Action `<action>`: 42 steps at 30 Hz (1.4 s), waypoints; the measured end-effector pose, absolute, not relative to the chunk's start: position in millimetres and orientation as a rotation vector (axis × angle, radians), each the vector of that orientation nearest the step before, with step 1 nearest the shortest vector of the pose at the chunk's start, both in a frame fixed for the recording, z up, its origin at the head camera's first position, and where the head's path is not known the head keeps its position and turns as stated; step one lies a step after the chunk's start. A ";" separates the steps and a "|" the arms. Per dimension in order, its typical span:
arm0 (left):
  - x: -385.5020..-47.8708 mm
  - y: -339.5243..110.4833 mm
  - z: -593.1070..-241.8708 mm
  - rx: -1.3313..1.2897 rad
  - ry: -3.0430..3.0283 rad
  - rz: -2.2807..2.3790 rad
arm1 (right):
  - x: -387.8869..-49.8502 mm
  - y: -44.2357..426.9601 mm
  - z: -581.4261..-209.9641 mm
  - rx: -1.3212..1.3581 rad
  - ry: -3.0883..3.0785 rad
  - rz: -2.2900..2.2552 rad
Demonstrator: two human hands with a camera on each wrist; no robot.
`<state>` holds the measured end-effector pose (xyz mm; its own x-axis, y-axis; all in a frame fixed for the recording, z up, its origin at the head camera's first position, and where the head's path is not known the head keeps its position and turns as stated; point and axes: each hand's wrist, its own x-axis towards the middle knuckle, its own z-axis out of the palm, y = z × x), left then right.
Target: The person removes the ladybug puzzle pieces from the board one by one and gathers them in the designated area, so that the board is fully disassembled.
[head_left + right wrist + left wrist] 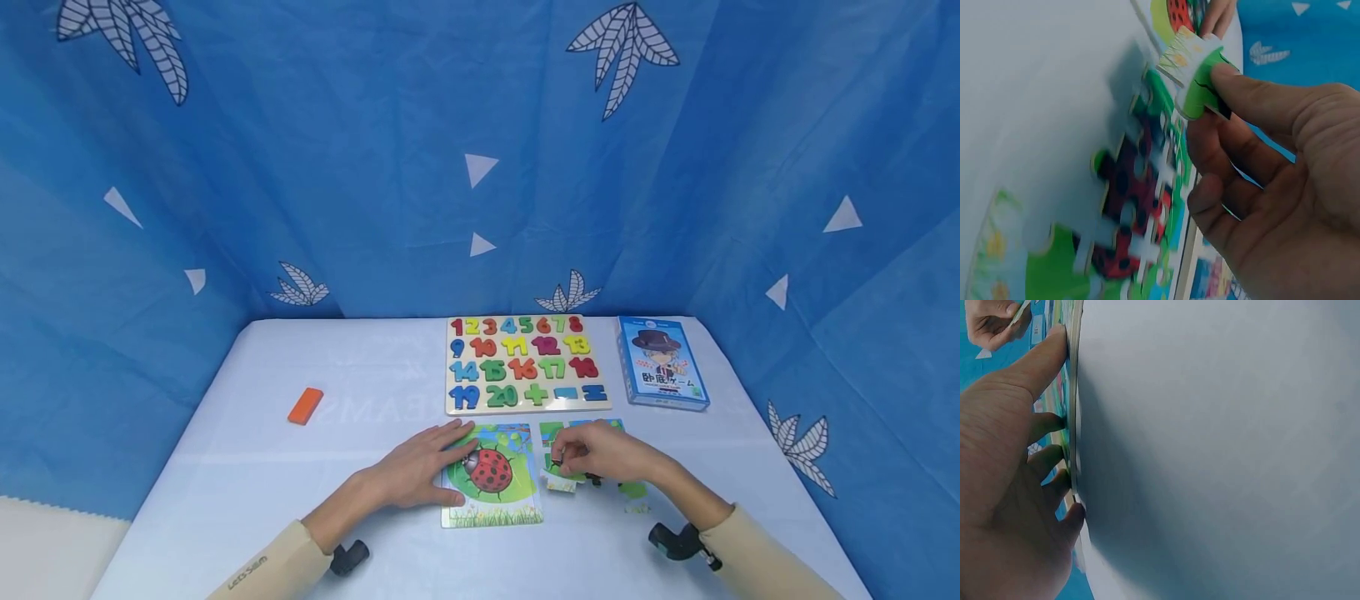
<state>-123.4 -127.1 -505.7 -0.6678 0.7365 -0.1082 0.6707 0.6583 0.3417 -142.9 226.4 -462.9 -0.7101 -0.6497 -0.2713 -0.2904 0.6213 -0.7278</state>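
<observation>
My left hand [416, 467] lies with spread, fairly straight fingers on the left side of a ladybug picture board [491, 471]; in the left wrist view the thumb [1041, 359] touches the board's edge, seen side-on. To its right, my right hand [603, 450] pinches a jigsaw puzzle piece [1194, 81] between thumb and fingers. That piece is green and white with yellow flowers and a dark line, and it is held above the table. Below it, in the right wrist view, several ladybug puzzle pieces [1125, 181] lie apart with gaps between them; my right hand partly hides them in the head view.
Behind the puzzle lies a wooden number board [528, 364] with coloured numerals. A blue card game box [663, 367] sits at the back right. An orange block [305, 406] lies to the left on the white table [360, 358]. Blue curtains [375, 167] surround the table.
</observation>
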 end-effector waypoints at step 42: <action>-123.5 -127.2 -506.1 1.128 2.637 0.388 | -132.5 253.4 -468.6 -0.682 2.443 -0.599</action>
<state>-123.5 -127.2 -506.1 -0.6701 0.7325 -0.1202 0.6667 0.6651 0.3364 -132.5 253.4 -468.6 -0.7327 -0.5735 -0.3663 -0.3392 0.7744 -0.5340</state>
